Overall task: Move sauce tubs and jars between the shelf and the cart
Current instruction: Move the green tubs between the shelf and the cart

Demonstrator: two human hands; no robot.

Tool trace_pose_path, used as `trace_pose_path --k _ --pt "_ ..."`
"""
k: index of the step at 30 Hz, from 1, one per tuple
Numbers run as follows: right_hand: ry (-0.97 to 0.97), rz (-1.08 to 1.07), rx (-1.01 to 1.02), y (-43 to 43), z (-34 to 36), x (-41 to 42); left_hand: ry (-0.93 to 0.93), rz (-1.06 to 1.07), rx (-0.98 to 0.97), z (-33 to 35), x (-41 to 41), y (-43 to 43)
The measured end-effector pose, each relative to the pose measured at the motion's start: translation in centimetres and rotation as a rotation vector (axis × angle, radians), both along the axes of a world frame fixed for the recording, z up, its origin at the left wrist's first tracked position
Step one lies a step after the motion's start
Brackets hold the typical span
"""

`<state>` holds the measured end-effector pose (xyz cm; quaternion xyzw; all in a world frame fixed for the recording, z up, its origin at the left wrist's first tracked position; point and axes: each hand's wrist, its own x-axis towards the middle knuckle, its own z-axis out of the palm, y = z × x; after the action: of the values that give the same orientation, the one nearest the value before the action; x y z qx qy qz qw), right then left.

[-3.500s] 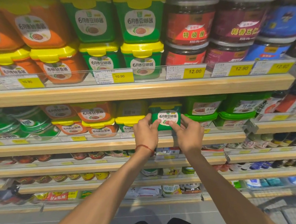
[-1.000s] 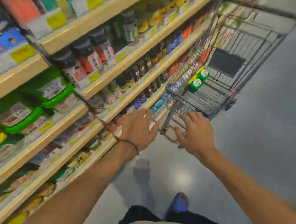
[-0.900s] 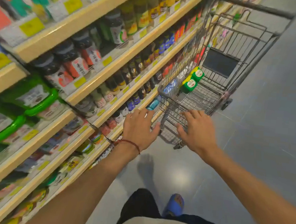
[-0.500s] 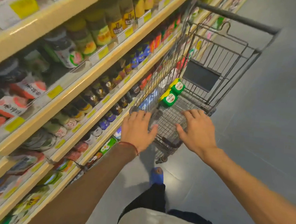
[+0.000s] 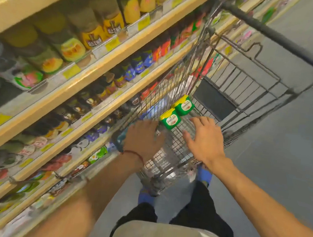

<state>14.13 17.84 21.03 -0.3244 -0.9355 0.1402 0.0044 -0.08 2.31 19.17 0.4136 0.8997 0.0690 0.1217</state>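
both hands, left hand (image 5: 143, 136) and right hand (image 5: 203, 140), reach empty with grip apart over cart (image 5: 177, 155) near two green tubs (image 5: 178, 112)

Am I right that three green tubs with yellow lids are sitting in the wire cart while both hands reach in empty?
Not quite: the head view shows two green tubs with yellow lids, not three, one nearer the hands and one just behind it. The rest holds: they sit in the wire cart, and the left hand and right hand reach in empty.
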Motion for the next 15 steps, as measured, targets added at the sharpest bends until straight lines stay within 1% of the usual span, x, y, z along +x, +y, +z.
trace_pose_path --k 4,7,10,12,15 --pt "0.064 0.085 -0.133 6.0 -0.3 -0.9 -0.020 0.136 -0.068 -0.4 1.6 4.8" --pt "-0.036 0.191 -0.132 9.4 -0.6 -1.0 -0.026 0.243 -0.149 -0.7 3.2 7.8" --pt "-0.049 0.262 -0.132 12.3 -1.8 -1.1 -0.026 0.360 -0.100 -1.0 4.9 9.5" --pt "-0.087 0.276 -0.165 13.6 -2.4 -1.6 -0.087 0.449 -0.072 -1.5 5.2 10.1" --pt "-0.108 0.277 -0.236 14.9 -3.7 -3.1 -0.195 0.555 -0.123 -2.9 4.8 10.7"
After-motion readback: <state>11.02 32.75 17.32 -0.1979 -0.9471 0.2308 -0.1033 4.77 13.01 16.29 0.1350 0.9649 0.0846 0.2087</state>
